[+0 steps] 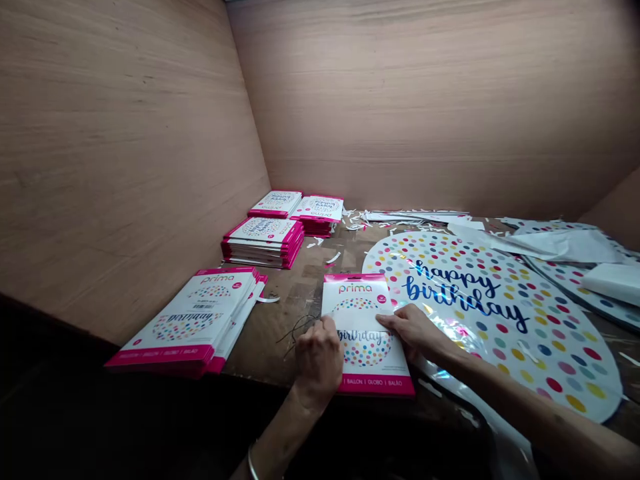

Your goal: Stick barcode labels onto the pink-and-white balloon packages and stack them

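Note:
A balloon packet (370, 365) with pink bands and a "prima" heading lies at the table's front edge. Across its middle runs a blank white label strip (357, 323), covering part of the printed picture. My left hand (320, 357) is closed, fingertips pinched at the strip's left end. At the other end, my right hand (413, 330) presses its thumb on the strip, its other fingers curled by the packet's right edge and partly hidden. Thin dark strings (295, 331) lie beside my left hand.
A fanned pile of packets (200, 313) overhangs the front edge at left. More packet stacks (263, 241) stand behind it. A large dotted "happy birthday" foil balloon (470, 300) lies flat at right, near white paper (565, 245). Paper scraps litter the back; wooden panels (425, 100) enclose the table.

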{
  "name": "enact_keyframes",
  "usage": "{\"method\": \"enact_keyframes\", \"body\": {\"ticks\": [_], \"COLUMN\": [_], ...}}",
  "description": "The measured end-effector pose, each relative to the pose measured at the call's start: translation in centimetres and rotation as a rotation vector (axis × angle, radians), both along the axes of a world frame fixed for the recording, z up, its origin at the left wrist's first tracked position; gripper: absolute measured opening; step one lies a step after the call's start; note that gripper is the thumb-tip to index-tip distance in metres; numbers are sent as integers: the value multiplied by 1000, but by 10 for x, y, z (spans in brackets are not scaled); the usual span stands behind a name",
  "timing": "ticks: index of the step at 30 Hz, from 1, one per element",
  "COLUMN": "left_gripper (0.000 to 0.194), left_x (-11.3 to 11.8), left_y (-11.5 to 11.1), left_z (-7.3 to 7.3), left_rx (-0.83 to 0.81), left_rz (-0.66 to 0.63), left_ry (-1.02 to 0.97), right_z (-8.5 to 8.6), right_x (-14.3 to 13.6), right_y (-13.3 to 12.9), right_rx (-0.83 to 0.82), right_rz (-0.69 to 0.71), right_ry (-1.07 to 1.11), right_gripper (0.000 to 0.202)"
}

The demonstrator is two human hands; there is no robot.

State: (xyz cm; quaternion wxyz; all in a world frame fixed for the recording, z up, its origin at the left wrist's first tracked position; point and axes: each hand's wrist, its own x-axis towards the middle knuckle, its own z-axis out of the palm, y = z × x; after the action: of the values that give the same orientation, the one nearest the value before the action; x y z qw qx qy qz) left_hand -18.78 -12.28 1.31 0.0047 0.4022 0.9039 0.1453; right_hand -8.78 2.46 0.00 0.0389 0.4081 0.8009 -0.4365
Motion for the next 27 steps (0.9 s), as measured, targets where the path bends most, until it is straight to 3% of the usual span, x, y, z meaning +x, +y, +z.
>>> {"method": "enact_keyframes", "body": {"ticks": [1, 3, 7, 9, 11, 15, 20, 27], "left_gripper": [30, 31, 33, 33, 34, 33, 32, 35], "left_x": [1, 2, 1, 1, 0, 0, -2, 0], "left_y": [1, 4, 7, 7, 7, 7, 7, 13], "left_z": [2, 5, 6, 4, 3, 1, 3, 2], "left_rx": [-157, -314, -366, -380, -390, -406, -395, -482], "left_rz": [-54, -120, -154, -166, -168, -179, -195, -192], "left_ry": [83, 155, 179, 196, 212, 241, 262, 362], "right_z": [2, 5, 1, -7, -16, -26, -22, -16], "right_x": [-2, -4, -2, 1, 3, 6, 13, 16], "right_y": [1, 0, -9, -13, -14, -2, 11, 10], "right_rx": [53, 179, 570, 780, 879, 792, 614, 570], "right_rz": [19, 61, 184, 324, 467, 646, 769, 826], "right_ry": [-27, -77, -100, 33, 229, 464, 369, 358], "right_gripper": [40, 38, 30, 24, 22, 27, 35, 32]}}
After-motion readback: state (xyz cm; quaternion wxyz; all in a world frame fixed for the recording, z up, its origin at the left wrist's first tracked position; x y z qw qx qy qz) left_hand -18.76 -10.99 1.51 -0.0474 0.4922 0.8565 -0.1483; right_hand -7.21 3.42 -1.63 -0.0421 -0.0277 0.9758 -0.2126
